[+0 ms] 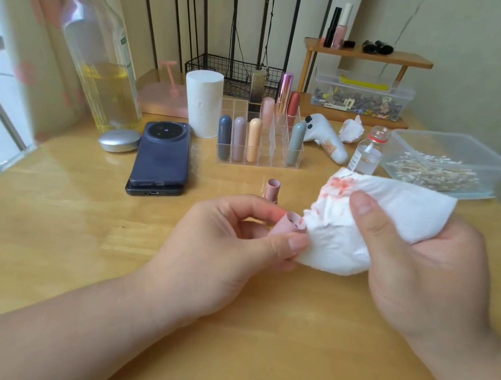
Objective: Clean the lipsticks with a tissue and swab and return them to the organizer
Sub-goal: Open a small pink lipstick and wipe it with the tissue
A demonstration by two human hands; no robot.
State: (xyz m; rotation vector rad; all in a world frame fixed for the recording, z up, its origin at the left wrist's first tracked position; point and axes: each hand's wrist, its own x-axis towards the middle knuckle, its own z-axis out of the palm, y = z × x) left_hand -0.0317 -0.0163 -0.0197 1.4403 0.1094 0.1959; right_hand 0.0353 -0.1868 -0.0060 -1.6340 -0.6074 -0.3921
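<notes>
At the centre of the frame, the left hand (228,237) pinches a pink lipstick tube (287,224) between curled thumb and fingers. The right hand (415,256) grips a bunched, red-stained tissue (339,242), which touches the tube's open end. A matching pink part (272,189) stands on the wooden table (55,215) just behind, near the clear organizer (273,152) at upper centre, and cotton swabs lie in a clear tub (452,138) at upper right.

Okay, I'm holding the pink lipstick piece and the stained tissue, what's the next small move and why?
Probably press a clean patch of the tissue into the open end of the pink lipstick piece and twist: the left hand pinches it, smudges show at its rim, and the right hand holds the tissue right against it.
</notes>
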